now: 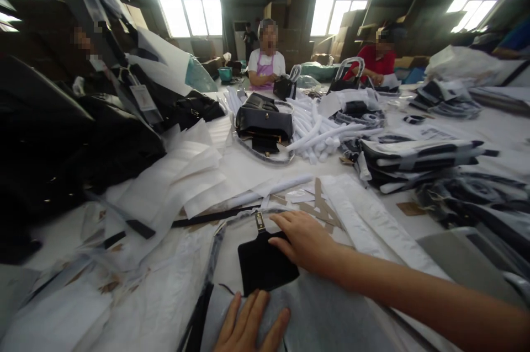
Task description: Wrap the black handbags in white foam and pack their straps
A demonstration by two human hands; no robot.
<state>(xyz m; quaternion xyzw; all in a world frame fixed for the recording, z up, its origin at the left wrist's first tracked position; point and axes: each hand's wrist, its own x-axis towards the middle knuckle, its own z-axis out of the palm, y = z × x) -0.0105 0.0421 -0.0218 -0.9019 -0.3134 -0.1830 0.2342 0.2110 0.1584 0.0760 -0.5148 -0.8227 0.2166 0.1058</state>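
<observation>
A handbag lies in front of me under a thin greyish wrapping sheet. Its black flap sticks out past the sheet's far edge, and a gold-coloured clasp sits at the flap's far end. A strap in clear wrapping curves round the left side. My left hand rests with fingers spread on the sheet, just below the flap. My right hand reaches across from the right, thumb and fingers apart, at the flap's right edge beside the clasp. Neither hand grips anything that I can see.
White foam sheets and black bags crowd the left. Ahead are a dark handbag and a heap of white tubes. Wrapped bags stack up at right. Two people work across the table.
</observation>
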